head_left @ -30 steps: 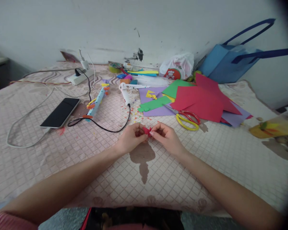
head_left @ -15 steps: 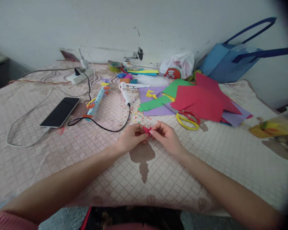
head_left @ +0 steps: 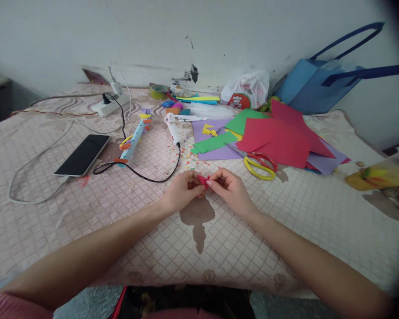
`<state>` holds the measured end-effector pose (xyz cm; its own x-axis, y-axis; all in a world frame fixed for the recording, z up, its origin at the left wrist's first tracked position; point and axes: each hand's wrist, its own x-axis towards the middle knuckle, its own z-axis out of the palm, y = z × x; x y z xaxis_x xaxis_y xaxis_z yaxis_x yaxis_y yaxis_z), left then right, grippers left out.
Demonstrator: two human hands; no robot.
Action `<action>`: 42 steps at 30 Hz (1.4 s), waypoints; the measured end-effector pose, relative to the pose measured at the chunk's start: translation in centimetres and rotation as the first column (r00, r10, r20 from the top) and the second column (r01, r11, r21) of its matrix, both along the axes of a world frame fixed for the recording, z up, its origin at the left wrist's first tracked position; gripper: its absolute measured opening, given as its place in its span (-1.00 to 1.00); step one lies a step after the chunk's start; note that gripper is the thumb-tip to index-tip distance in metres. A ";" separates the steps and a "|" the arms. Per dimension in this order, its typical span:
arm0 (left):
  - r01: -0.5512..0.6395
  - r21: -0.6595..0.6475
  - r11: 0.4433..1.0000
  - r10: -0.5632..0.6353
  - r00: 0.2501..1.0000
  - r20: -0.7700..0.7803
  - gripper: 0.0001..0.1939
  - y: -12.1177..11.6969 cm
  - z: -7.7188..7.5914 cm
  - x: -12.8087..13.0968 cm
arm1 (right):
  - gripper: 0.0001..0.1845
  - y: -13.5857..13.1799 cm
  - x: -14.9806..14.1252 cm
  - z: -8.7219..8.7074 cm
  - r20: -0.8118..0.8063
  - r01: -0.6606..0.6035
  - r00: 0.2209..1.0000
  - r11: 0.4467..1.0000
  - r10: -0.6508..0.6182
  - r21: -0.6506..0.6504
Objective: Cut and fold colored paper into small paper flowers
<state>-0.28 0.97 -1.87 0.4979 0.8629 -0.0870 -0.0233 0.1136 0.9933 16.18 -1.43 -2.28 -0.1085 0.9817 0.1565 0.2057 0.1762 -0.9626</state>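
Both hands meet low over the table, pinching one small red paper piece (head_left: 203, 180) between them. My left hand (head_left: 183, 189) grips its left side with thumb and fingers. On the right side, my right hand (head_left: 230, 188) pinches it between thumb and index finger. The piece looks folded or pointed, though fingertips cover much of it. Just beyond the hands, tiny coloured paper scraps (head_left: 189, 156) are scattered. Scissors (head_left: 259, 166) with red and yellow handles lie to the right of my right hand, blades partly open over the paper.
Red sheets (head_left: 277, 139), a green strip (head_left: 216, 144) and purple paper lie at right. A white glue gun (head_left: 173, 128) with a black cord, a light-blue strip with orange pieces (head_left: 134, 139), a phone (head_left: 84, 155) and a power strip (head_left: 109, 105) are at left. A blue bag (head_left: 314, 86) stands behind.
Almost nothing differs. Both hands keep their pinch on the red paper piece in the same place, with only a very slight shift of the fingertips.
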 end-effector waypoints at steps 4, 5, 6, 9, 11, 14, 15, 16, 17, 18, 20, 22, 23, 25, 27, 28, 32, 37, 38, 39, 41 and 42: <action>-0.007 -0.044 0.999 0.007 1.000 -0.004 -0.93 -0.2 0.3 0.1 | -0.86 0.1 0.0 0.0 -0.011 0.003 1.000 1.000 -0.003 -0.003; -0.011 -0.064 0.998 0.011 1.000 -0.002 -0.94 -0.3 0.3 0.1 | -0.86 0.1 0.1 0.0 -0.015 0.005 1.000 1.000 -0.005 -0.002; -0.014 -0.083 0.996 0.015 1.000 0.004 -0.94 -0.3 0.4 0.1 | -0.87 0.1 0.1 0.0 -0.017 0.005 1.000 1.000 -0.005 -0.001; -0.015 -0.125 0.992 0.017 1.000 0.018 -0.91 -0.2 0.4 0.0 | -0.87 0.1 0.1 0.1 -0.023 0.009 1.000 1.000 -0.009 0.003; -0.012 -0.133 0.991 0.015 1.000 0.019 -0.89 -0.2 0.4 0.0 | -0.88 0.0 0.0 0.1 -0.022 0.006 1.000 1.000 -0.006 0.006; -0.008 -0.112 0.994 0.010 1.000 0.010 -0.89 -0.1 0.3 0.0 | -0.89 0.0 0.0 0.0 -0.021 0.006 1.000 1.000 -0.006 0.009; -0.007 -0.100 0.995 0.008 1.000 0.007 -0.89 -0.1 0.3 0.0 | -0.90 0.0 0.0 -0.1 -0.021 0.008 1.000 1.000 -0.008 0.010; -0.007 -0.090 0.996 0.007 1.000 0.004 -0.88 -0.1 0.3 0.0 | -0.90 0.1 0.0 -0.1 -0.022 0.009 1.000 1.000 -0.009 0.010; -0.006 -0.080 0.997 0.007 1.000 0.003 -0.88 -0.1 0.3 0.0 | -0.90 0.1 0.0 -0.1 -0.024 0.009 1.000 1.000 -0.009 0.009; -0.008 -0.075 0.997 0.008 1.000 0.003 -0.88 -0.1 0.3 0.0 | -0.90 0.1 0.0 -0.2 -0.027 0.008 1.000 1.000 -0.008 0.007; -0.016 -0.073 0.997 0.016 1.000 0.008 -0.87 -0.2 0.2 0.1 | -0.90 0.1 0.0 -0.2 -0.038 0.004 0.999 1.000 -0.004 0.002; -0.017 -0.074 0.997 0.019 1.000 0.015 -0.85 -0.2 0.2 0.1 | -0.91 0.2 0.0 -0.2 -0.047 0.003 0.999 1.000 -0.003 -0.001; -0.015 -0.071 0.997 0.017 1.000 0.020 -0.83 -0.2 0.1 0.1 | -0.90 0.2 0.0 -0.2 -0.049 0.003 0.999 1.000 -0.003 -0.002; -0.004 -0.061 0.998 0.006 1.000 0.026 -0.80 -0.2 0.0 0.1 | -0.90 0.1 -0.1 -0.1 -0.049 0.004 0.999 1.000 -0.004 -0.004; -0.004 -0.051 0.999 0.006 1.000 0.024 -0.79 -0.2 0.0 0.1 | -0.90 0.1 -0.1 0.0 -0.047 0.008 0.999 1.000 -0.008 -0.005; -0.007 -0.047 0.999 0.008 1.000 0.021 -0.79 -0.2 -0.1 0.1 | -0.89 0.1 -0.1 0.0 -0.046 0.009 0.999 1.000 -0.010 -0.009; -0.015 -0.032 0.999 0.016 1.000 0.020 -0.79 -0.2 -0.2 0.1 | -0.89 0.1 -0.1 0.0 -0.047 0.004 0.999 1.000 -0.005 -0.027; -0.023 -0.071 0.997 0.024 1.000 0.010 -0.78 -0.2 -0.2 0.1 | -0.88 0.1 -0.2 0.1 -0.060 0.009 0.998 0.999 -0.011 -0.031; -0.028 -0.077 0.997 0.028 1.000 0.006 -0.77 -0.2 -0.1 0.1 | -0.88 0.1 -0.2 0.1 -0.070 0.008 0.998 0.999 -0.011 -0.037; -0.031 -0.081 0.996 0.031 1.000 0.000 -0.76 -0.2 0.0 0.1 | -0.88 0.1 -0.3 0.1 -0.082 0.007 0.997 0.999 -0.011 -0.043; -0.039 -0.082 0.996 0.039 0.999 -0.008 -0.75 -0.2 0.1 0.2 | -0.86 0.1 -0.3 0.1 -0.111 0.004 0.994 0.998 -0.011 -0.056; -0.043 -0.078 0.996 0.042 0.999 -0.011 -0.74 -0.2 0.1 0.2 | -0.85 0.1 -0.3 0.1 -0.124 0.001 0.992 0.998 -0.009 -0.065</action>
